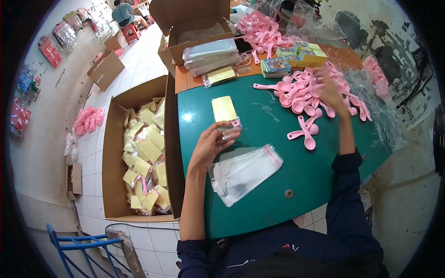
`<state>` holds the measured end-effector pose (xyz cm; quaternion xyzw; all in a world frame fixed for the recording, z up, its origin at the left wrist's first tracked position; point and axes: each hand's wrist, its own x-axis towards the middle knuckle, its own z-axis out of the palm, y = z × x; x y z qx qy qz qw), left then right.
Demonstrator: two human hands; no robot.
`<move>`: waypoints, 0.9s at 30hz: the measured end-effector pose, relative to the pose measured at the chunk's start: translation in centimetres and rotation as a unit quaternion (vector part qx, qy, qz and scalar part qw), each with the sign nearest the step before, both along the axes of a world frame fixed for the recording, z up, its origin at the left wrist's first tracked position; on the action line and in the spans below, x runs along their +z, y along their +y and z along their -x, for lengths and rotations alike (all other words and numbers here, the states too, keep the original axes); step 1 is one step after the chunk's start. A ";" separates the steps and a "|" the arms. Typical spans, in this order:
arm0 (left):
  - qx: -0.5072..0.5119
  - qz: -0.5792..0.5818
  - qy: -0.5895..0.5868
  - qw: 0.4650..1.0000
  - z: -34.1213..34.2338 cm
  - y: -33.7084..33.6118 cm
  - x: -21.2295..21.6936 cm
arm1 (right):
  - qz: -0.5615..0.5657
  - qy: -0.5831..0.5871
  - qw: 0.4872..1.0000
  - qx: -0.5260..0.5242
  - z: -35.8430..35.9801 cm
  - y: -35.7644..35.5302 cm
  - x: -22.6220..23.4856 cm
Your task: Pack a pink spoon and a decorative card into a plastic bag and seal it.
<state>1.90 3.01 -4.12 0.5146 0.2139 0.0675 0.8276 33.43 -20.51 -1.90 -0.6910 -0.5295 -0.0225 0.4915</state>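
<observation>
Pinched in my left hand (pixel 208 144) is the near end of a clear plastic bag. Inside it lie a yellow card (pixel 224 109) and a pink piece, whose end shows by my fingertips. My right hand (pixel 331 95) is over the far-right heap of pink measuring spoons (pixel 296 95), fingers stretched out and slightly blurred; I see nothing held in it. Several loose pink spoons (pixel 307 134) lie apart from the heap, nearer to me. Flat clear bags (pixel 250 172) are stacked on the green table (pixel 259 217), just right of my left forearm.
Left of the table stands a large cardboard box (pixel 111 185) with many filled bags. Card stacks (pixel 276 66), packed clear bags (pixel 211 54), another open box (pixel 199 34) and more spoons sit at the back. Crumpled plastic (pixel 380 109) hangs at the right edge. A person (pixel 123 14) sits far off.
</observation>
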 end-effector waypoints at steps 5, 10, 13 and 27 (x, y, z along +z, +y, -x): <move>0.010 0.056 -0.070 0.996 -0.2 -0.1 -0.2 | 0.126 0.004 0.983 0.134 16.0 9.7 -1.7; -0.055 0.025 -0.041 0.997 0.6 0.8 0.5 | 0.062 0.085 0.986 0.129 15.4 10.5 -4.5; -0.020 -0.097 0.013 0.995 0.7 0.5 -0.3 | 0.045 0.180 0.975 0.122 15.5 10.4 -4.6; 0.127 -0.376 0.085 0.914 -1.5 -0.1 -2.2 | 0.023 0.432 0.898 0.076 16.2 11.8 -5.5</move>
